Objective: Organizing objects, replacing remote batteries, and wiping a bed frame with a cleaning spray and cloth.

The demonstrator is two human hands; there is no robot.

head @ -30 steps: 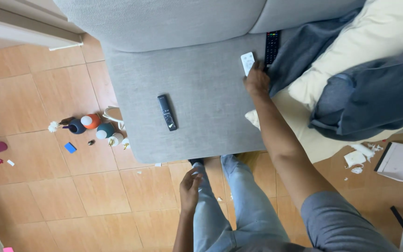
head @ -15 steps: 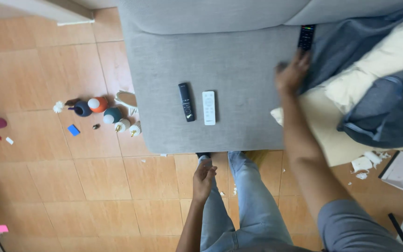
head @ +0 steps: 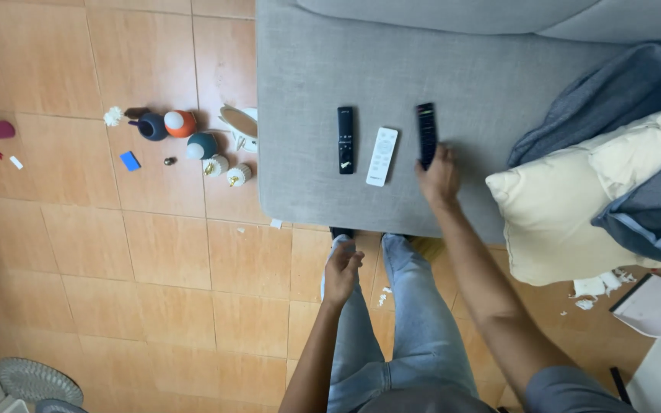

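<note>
My right hand (head: 439, 177) reaches forward onto the grey fabric sofa seat (head: 307, 61), and its fingers (head: 428, 157) are curled around the near end of a long black remote control (head: 426, 131), pinching it from both sides while the rest of it lies flat on the cushion, pointing away from me. It sits close to the seat's front edge, roughly midway along it. Just beside it, toward the seat's left edge, lies a slim white remote control (head: 382, 156), apart from my fingers, and beyond that a second black remote control (head: 345, 139), the three lined up nearly parallel. My left hand (head: 342, 269) hangs in front of the sofa above my leg in light blue jeans (head: 415, 321), holding nothing, its fingers loosely bent and close together. A cream pillow (head: 552, 214) rests at the seat's right edge, near my right forearm.
</note>
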